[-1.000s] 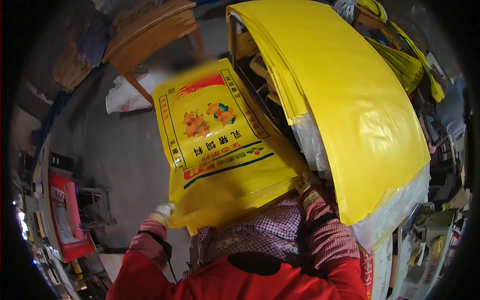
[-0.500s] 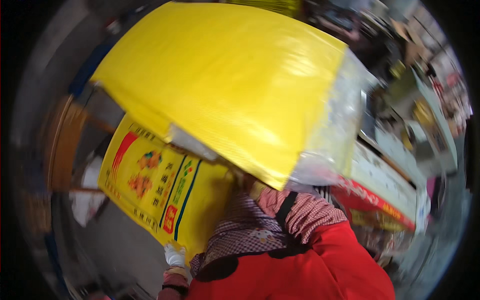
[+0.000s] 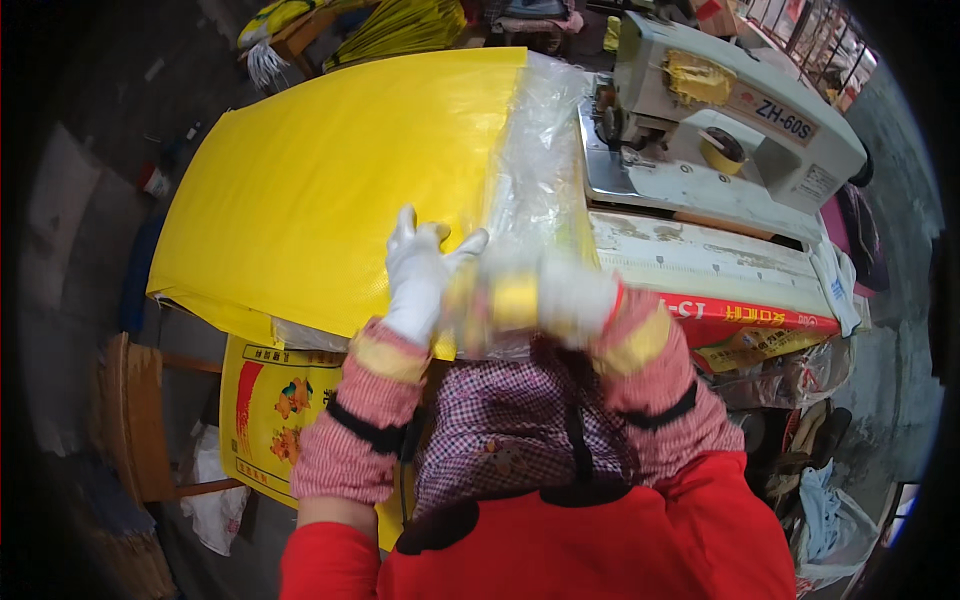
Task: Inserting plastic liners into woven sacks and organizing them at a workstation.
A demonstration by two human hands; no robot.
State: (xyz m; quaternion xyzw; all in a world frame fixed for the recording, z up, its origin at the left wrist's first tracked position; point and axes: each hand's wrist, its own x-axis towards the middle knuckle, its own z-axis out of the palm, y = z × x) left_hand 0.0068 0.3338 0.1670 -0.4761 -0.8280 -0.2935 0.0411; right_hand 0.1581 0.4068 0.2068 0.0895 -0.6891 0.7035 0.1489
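Yellow sack stack lies left of the sewing machine | from afar I see the left hand over it, fingers spread; right hand blurred, I can't tell its grip | I judge a hasty tug might shift slick layers or tear the clear liner | stack broad, fine-textured; liner thin, crinkled

We are in what looks like a small sewing workshop: a pale, heavy-duty sewing machine stands along a white worktop edged with ruler-like marks. Beside it we see stacked yellow sheets, a printed yellow sack below them and gathered yellow material behind.
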